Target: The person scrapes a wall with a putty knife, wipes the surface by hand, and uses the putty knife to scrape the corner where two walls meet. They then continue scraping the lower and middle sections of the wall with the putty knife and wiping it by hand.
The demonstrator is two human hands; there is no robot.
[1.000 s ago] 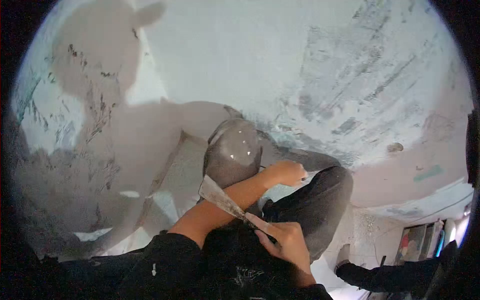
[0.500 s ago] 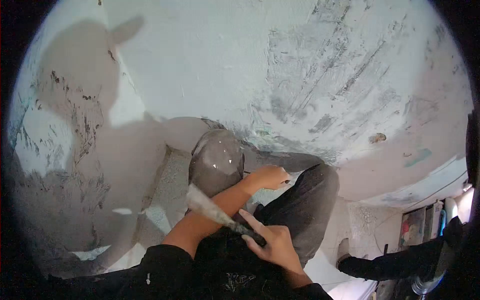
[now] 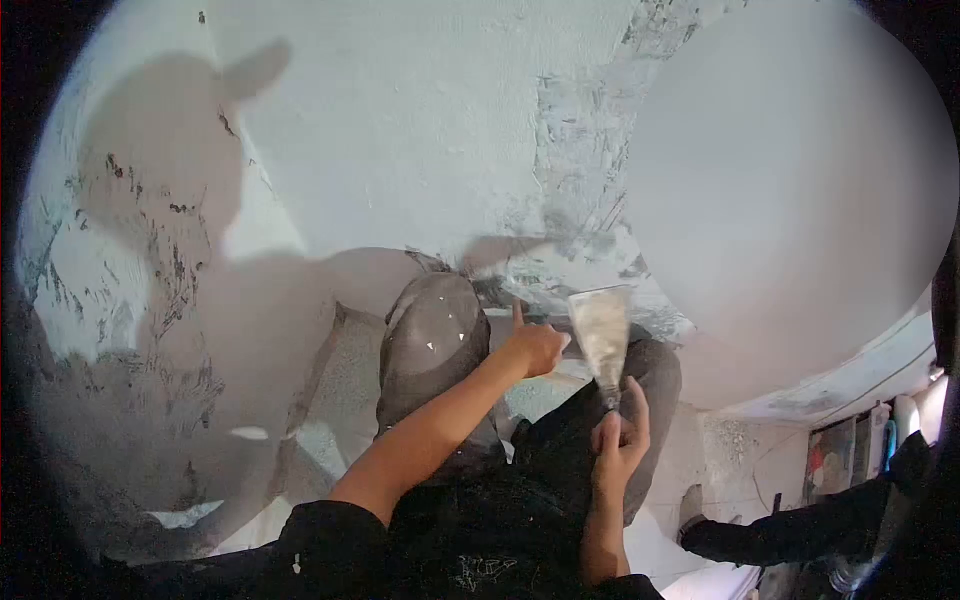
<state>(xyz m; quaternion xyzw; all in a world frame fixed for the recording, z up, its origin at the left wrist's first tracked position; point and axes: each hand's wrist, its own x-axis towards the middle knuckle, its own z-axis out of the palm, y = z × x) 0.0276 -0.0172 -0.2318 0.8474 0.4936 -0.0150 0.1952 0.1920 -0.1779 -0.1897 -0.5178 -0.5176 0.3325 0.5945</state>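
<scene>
My right hand (image 3: pixel 622 440) is closed on a putty knife (image 3: pixel 602 325), its wide, pale-smeared blade pointing up towards the wall. My left hand (image 3: pixel 535 348) is over the gap between my knees, below the low part of the wall (image 3: pixel 400 130). Its index finger stretches up towards the wall's lower edge, and the other fingers look bent. I see nothing held in it. Rough whitish and dark patches mark the wall above.
My bent knees (image 3: pixel 432 320) stand close to the wall. A large smooth grey round shape (image 3: pixel 790 200) covers the upper right of the view. At the lower right are a dark-clothed leg (image 3: pixel 780 530) and a shelf-like box (image 3: pixel 832 460) holding items.
The putty knife has swung from lying across my left forearm to pointing upright, further right. My left index finger now extends upward. The grey round shape has appeared at the right.
</scene>
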